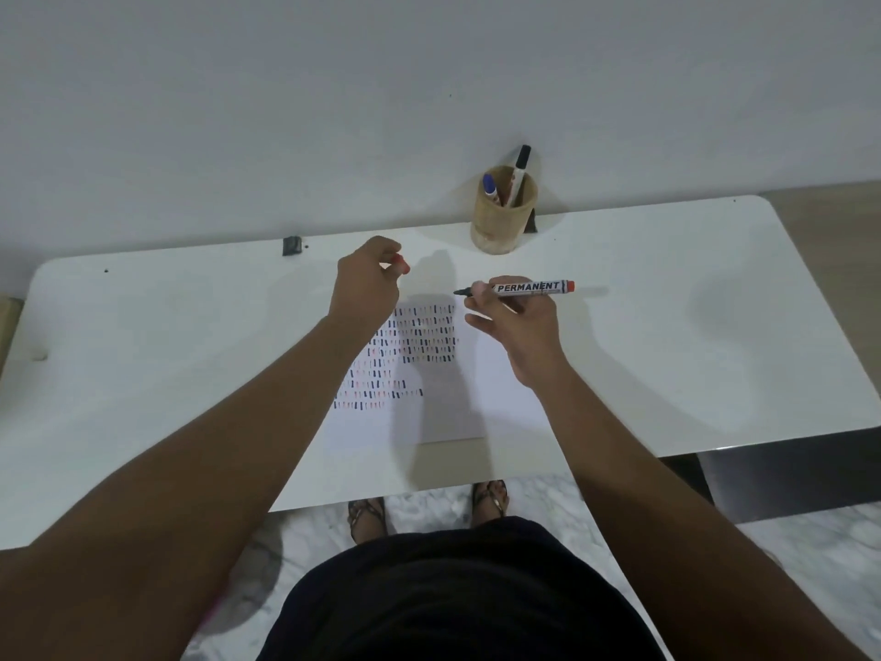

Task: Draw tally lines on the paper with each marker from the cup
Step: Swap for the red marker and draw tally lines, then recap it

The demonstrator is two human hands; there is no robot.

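My right hand [517, 326] holds an uncapped red permanent marker [529, 288] level above the paper's far right corner, its tip pointing left. My left hand [366, 288] is closed around the marker's red cap [403, 265], just past the paper's far left edge. The white paper [429, 417] lies on the table, its upper half filled with rows of short red, blue and black tally lines. A tan cup [500, 221] stands at the table's far edge with a blue-capped marker [490, 186] and a black-capped marker [520, 171] inside.
The white table [667, 326] stands against a white wall. A small dark clip [291, 245] sits at its far edge on the left, another dark piece [531, 222] just right of the cup. My feet in sandals [491, 498] show on marble floor below the near edge.
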